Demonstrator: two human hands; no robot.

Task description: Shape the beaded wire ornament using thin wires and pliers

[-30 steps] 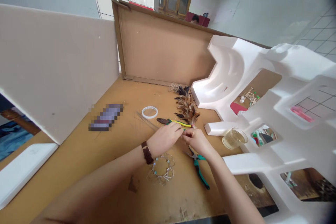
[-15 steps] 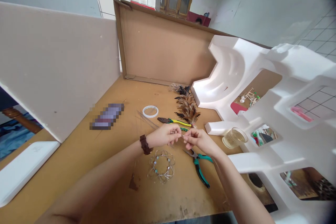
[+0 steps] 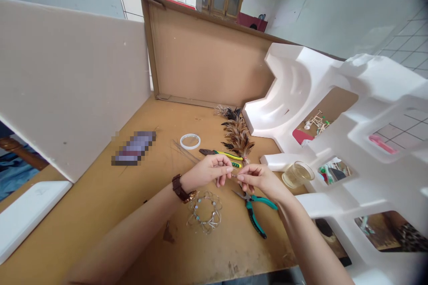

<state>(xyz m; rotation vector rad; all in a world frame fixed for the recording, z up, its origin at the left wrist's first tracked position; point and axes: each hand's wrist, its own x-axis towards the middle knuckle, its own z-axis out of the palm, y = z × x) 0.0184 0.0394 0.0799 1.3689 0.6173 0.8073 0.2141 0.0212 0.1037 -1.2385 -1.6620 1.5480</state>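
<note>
Fingertips pinched, my left hand [image 3: 212, 171] and my right hand [image 3: 257, 179] meet over the table, holding a thin piece of wire [image 3: 234, 174] between them. Most of the wire is hidden by the fingers. Just below lies a flower-shaped wire ring [image 3: 212, 222] with small pale beads. Teal-handled pliers [image 3: 256, 223] rest with jaws parted under my right hand. Behind my hands are yellow-and-green pliers [image 3: 230, 156], partly covered by my left hand. Several loose straight wires [image 3: 183, 152] lie beyond my left hand.
A white ring-shaped roll [image 3: 182, 144] and a bundle of brown feathers [image 3: 238, 137] sit farther back. At right, a glass cup [image 3: 294, 175] stands by a large white foam piece [image 3: 290, 75]. A blurred-out rectangular object [image 3: 135, 148] lies left. A cardboard panel [image 3: 210, 58] borders the back.
My left wrist has turned slightly, and the fingers of both hands have shifted a little around the wire. The view has moved slightly; the things on the table stay put.
</note>
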